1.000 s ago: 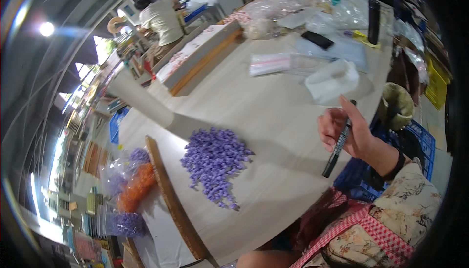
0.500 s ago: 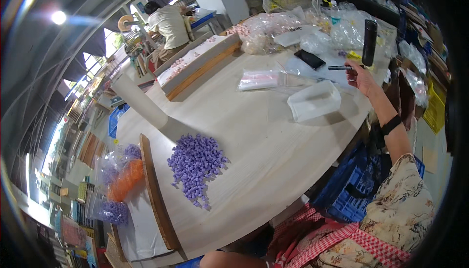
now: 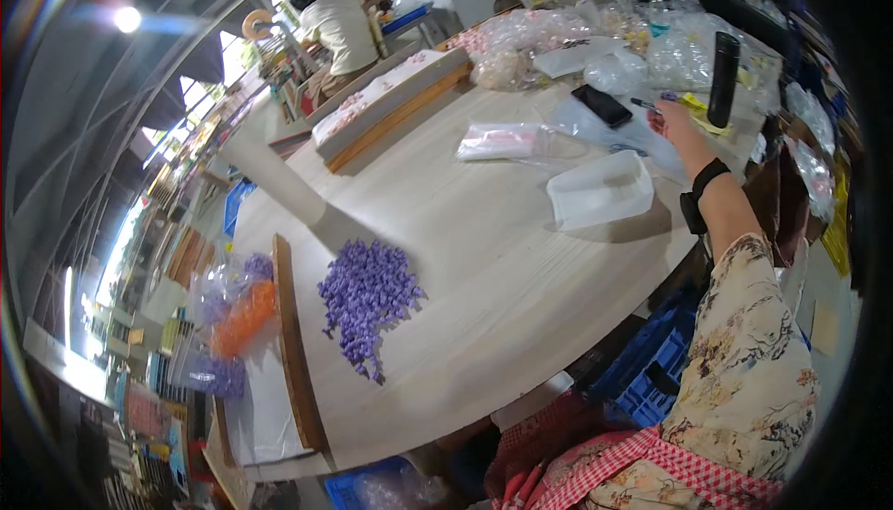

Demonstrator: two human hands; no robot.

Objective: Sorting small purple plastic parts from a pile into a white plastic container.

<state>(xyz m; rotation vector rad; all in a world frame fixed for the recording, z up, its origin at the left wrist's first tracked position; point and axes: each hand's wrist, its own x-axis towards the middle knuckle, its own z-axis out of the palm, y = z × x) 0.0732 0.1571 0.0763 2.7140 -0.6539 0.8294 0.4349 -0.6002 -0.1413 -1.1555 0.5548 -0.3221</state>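
My right hand (image 3: 672,121) is at the far right of the table, closed around a dark marker pen (image 3: 644,105) that points left. Just left of it lies a black phone (image 3: 601,105) on clear plastic. A black cylindrical bottle (image 3: 724,80) stands to the right of the hand. Nearer to me, a translucent white scoop-like container (image 3: 602,191) rests on the table (image 3: 484,296). Beside it is a stack of clear plastic bags (image 3: 503,142). A pile of small purple pieces (image 3: 368,298) covers part of the left side. My left hand is out of view.
A white upright post (image 3: 274,178) rises behind the purple pile. Wooden-edged trays (image 3: 400,112) stand at the back and left (image 3: 296,352). Bags of orange and purple pieces (image 3: 244,317) sit at left. Another person (image 3: 340,34) works beyond. A blue crate (image 3: 651,361) is below the table edge.
My right hand, still holding the marker pen, has moved slightly forward and left, closer to the phone. The view has shifted a little. Skin at the lower edge has gone from sight.
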